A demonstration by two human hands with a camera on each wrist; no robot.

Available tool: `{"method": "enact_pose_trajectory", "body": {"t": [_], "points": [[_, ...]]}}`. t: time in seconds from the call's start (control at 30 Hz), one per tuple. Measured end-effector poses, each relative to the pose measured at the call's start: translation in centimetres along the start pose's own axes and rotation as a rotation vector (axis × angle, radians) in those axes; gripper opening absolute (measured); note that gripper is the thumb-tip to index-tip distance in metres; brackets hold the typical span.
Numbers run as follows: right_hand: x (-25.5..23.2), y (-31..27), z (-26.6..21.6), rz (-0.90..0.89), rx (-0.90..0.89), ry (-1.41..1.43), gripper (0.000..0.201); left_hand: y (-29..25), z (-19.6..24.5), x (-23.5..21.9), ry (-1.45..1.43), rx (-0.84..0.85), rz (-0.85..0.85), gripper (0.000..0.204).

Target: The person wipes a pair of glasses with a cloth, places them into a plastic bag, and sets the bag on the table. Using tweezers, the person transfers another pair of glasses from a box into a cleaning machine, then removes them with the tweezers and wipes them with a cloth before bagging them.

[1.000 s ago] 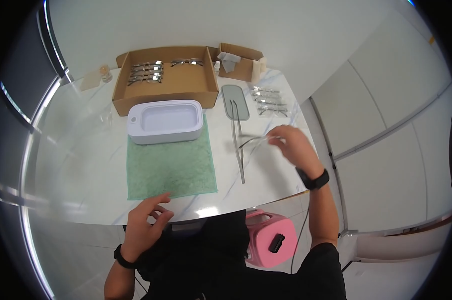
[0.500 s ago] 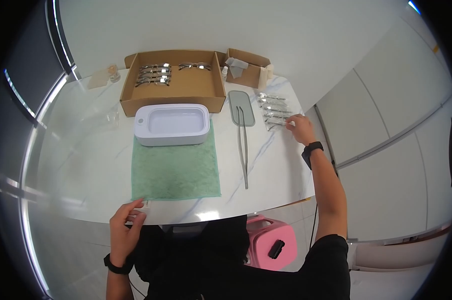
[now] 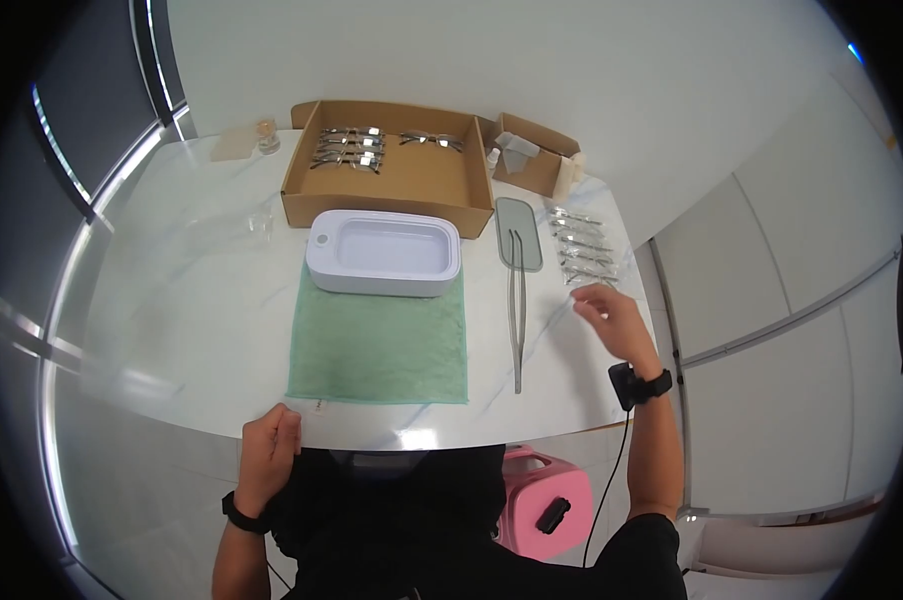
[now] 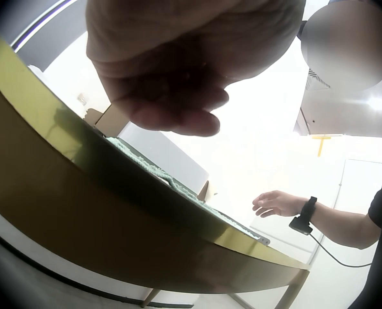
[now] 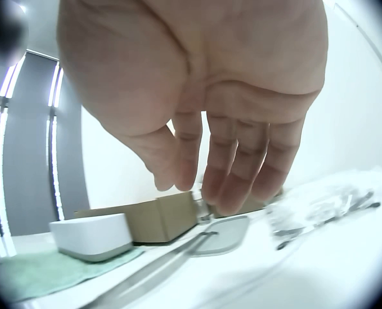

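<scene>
My right hand (image 3: 612, 325) hovers over the right side of the table with relaxed fingers and holds nothing. Just beyond its fingertips, several pairs of glasses in clear plastic bags (image 3: 584, 246) lie in a row. Long bent-tip metal tweezers (image 3: 518, 330) rest with their tips on a grey-green oblong lid (image 3: 518, 228). My left hand (image 3: 270, 445) idles at the table's front edge, fingers loosely curled and without anything in them. A white oblong cleaner tub (image 3: 384, 284) stands on the far part of a green cloth (image 3: 380, 350).
Behind the tub, a cardboard tray (image 3: 422, 190) holds several unbagged glasses (image 3: 350, 150). A smaller open carton (image 3: 537, 178) and a small white bottle (image 3: 493, 158) stand beside it. Crumpled clear plastic (image 3: 237, 222) lies at left. A pink stool (image 3: 542, 500) is below the front edge.
My right hand carried a pair of glasses to the bagged row, let go of it at the near end and drew back. My left hand moved left, off the cloth's edge, and its fingers curled.
</scene>
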State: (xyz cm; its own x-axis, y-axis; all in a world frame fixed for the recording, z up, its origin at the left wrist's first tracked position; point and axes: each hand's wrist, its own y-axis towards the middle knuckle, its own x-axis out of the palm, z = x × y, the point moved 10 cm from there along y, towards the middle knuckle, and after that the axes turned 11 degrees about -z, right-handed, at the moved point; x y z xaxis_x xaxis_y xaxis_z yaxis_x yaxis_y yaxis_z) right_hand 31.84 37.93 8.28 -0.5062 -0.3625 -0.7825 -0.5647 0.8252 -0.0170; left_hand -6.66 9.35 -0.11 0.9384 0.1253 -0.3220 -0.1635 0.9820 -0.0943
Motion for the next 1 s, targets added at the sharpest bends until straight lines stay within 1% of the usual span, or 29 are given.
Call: {"method": "enact_pose_trajectory", "body": {"t": [0.07, 0.13, 0.17, 0.2, 0.27, 0.3, 0.37, 0.43, 0.5, 0.57, 0.7, 0.77, 0.8, 0.83, 0.9, 0.97, 1.0], "points": [[2.7, -0.4, -3.3, -0.083, -0.055, -0.098, 0.018, 0.1, -0.5, 0.0, 0.024, 0.022, -0.008, 0.039], [5.4, -0.2, -5.3, -0.151, -0.123, -0.233, 0.024, 0.3, -0.5, 0.2, 0.045, 0.049, -0.023, 0.039], [6.7, -0.1, -5.9, -0.172, -0.164, -0.325, 0.028, 0.4, -0.1, 0.0, 0.060, 0.085, 0.005, 0.038], [7.3, 0.2, -5.7, -0.170, -0.166, -0.328, 0.028, 0.4, 0.4, -0.2, 0.074, 0.121, 0.035, 0.036], [8.9, 0.8, -6.5, -0.161, -0.296, -0.546, 0.037, 0.4, 0.5, -0.6, 0.056, 0.097, 0.076, 0.033], [9.3, 1.2, -6.3, -0.163, -0.314, -0.552, 0.037, 0.4, 0.3, -1.2, 0.039, 0.068, 0.118, 0.031], [10.7, 1.7, -6.1, -0.205, -0.367, -0.760, 0.029, 0.3, 0.1, -1.7, 0.010, 0.054, 0.139, 0.027], [11.0, 1.7, -6.7, -0.222, -0.435, -0.815, 0.027, 0.1, -0.2, -2.2, -0.018, 0.036, 0.163, 0.024], [11.0, 1.9, -7.1, -0.236, -0.488, -0.871, 0.024, 0.1, 0.7, -2.4, -0.012, 0.113, 0.182, 0.019], [10.9, 1.8, -7.4, -0.266, -0.532, -0.950, 0.021, 0.0, 0.8, -2.6, -0.020, 0.113, 0.195, 0.017], [8.9, 1.9, -8.0, -0.259, -0.554, -0.895, 0.024, 0.2, 0.6, -2.7, 0.001, 0.120, 0.199, 0.015], [5.5, 2.1, -8.8, -0.099, -0.514, -0.737, 0.031, 0.3, 0.6, -2.8, 0.017, 0.133, 0.211, 0.015], [3.4, 2.1, -9.4, 0.017, -0.475, -0.698, 0.032, 0.3, 0.7, -2.8, 0.037, 0.147, 0.219, 0.015], [1.2, 1.9, -10.3, 0.148, -0.447, -0.658, 0.027, 0.3, 0.6, -2.7, 0.032, 0.145, 0.220, 0.015], [-3.0, 0.9, -12.6, 0.397, -0.486, -0.548, 0.022, 0.5, 0.5, -2.5, 0.022, 0.169, 0.224, 0.014], [-6.1, -0.1, -14.5, 0.563, -0.611, -0.488, 0.024, 0.7, 0.4, -2.3, 0.015, 0.152, 0.203, 0.013], [-6.5, 0.4, -15.3, 0.564, -0.610, -0.491, 0.024, 0.8, 0.2, -2.1, 0.014, 0.133, 0.184, 0.013]]}}
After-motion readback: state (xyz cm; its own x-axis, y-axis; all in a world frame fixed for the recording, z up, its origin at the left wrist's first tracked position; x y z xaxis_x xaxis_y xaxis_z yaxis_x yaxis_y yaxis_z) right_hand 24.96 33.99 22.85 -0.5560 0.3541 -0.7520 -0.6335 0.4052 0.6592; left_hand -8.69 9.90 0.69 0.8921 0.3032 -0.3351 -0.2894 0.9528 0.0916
